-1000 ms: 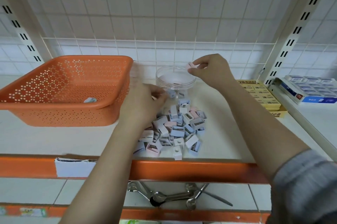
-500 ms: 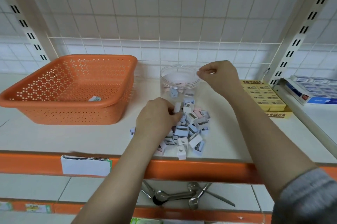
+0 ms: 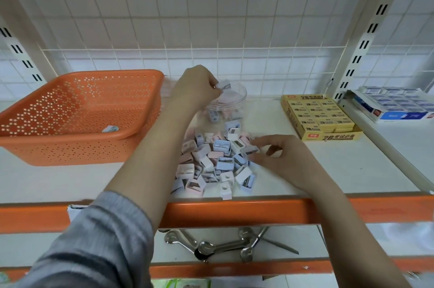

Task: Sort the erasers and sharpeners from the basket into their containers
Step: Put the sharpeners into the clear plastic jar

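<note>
Left hand (image 3: 196, 87) pinches a sharpener (image 3: 224, 84) over the jar (image 3: 237, 97) near the shelf's (image 3: 328, 170) back edge. Release squarely above the mouth. Right hand (image 3: 279, 158), fingers curled, pinches a piece (image 3: 249, 148) from the pile (image 3: 216, 161).

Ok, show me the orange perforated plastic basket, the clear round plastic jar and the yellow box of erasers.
orange perforated plastic basket (image 3: 70, 109), head view, inner left wall
clear round plastic jar (image 3: 237, 97), head view, right rim
yellow box of erasers (image 3: 328, 137), head view, front panel

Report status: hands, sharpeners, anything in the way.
Left hand holds sharpener over jar. Right hand pinching one from pile. Nothing blocking.
</note>
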